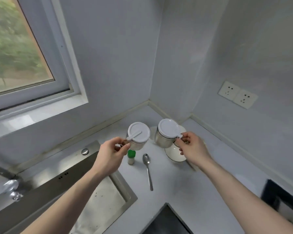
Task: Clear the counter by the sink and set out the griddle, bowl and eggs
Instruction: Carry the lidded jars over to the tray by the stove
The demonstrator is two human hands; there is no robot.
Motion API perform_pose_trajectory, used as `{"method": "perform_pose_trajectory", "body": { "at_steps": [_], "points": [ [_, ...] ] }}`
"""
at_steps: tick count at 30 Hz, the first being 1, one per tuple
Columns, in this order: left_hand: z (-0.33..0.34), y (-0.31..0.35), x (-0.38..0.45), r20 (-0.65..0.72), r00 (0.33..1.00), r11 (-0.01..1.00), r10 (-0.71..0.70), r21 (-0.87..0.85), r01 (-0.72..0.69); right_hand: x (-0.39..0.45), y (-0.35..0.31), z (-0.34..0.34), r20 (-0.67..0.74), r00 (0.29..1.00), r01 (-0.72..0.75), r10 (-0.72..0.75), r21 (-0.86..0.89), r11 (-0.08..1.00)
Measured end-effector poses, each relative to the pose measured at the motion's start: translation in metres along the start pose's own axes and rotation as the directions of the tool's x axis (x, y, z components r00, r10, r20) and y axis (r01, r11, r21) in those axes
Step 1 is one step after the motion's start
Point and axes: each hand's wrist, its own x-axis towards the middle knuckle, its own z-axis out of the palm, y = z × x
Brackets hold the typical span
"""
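Two lidded jars are held up over the counter (184, 186) corner, one in each hand.

The left jar (138, 136) is pinched at its side by the left hand (112, 152); the right jar (167, 133) is pinched by the right hand (192, 146). A bowl (174, 153) sits under the right jar, right of the sink (85, 188); a spoon (147, 169) and green-capped bottle (131, 157) lie between.

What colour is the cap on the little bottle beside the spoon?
Green; the bottle's cap shows clearly in the head view.
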Motion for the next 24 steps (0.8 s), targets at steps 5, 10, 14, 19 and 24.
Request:
{"method": "perform_pose_trajectory", "body": {
  "at_steps": [5, 10, 14, 19, 24],
  "points": [
    [0.045, 0.033, -0.033, 0.164, 0.986, 0.999, 0.043, -0.014, -0.041, -0.071, 0.042, -0.060, -0.099, 0.992, -0.074, 0.076, 0.031, 0.997],
    [0.106, 0.063, -0.071, 0.364, 0.928, 0.997, 0.079, -0.034, -0.072, -0.146, 0.101, -0.120, -0.229, 0.953, -0.174, 0.200, 0.128, 0.976],
    [0.165, 0.091, -0.122, 0.498, 0.862, 0.996, 0.092, -0.048, -0.079, -0.218, 0.148, -0.171, -0.314, 0.910, -0.229, 0.272, 0.167, 0.959],
    [0.250, 0.128, -0.216, 0.655, 0.746, 0.993, 0.118, -0.079, -0.088, -0.335, 0.202, -0.242, -0.400, 0.839, -0.309, 0.370, 0.209, 0.928],
    [0.324, 0.146, -0.310, 0.767, 0.624, 0.989, 0.149, -0.099, -0.114, -0.439, 0.258, -0.289, -0.469, 0.745, -0.353, 0.474, 0.325, 0.877]
  ]
}}
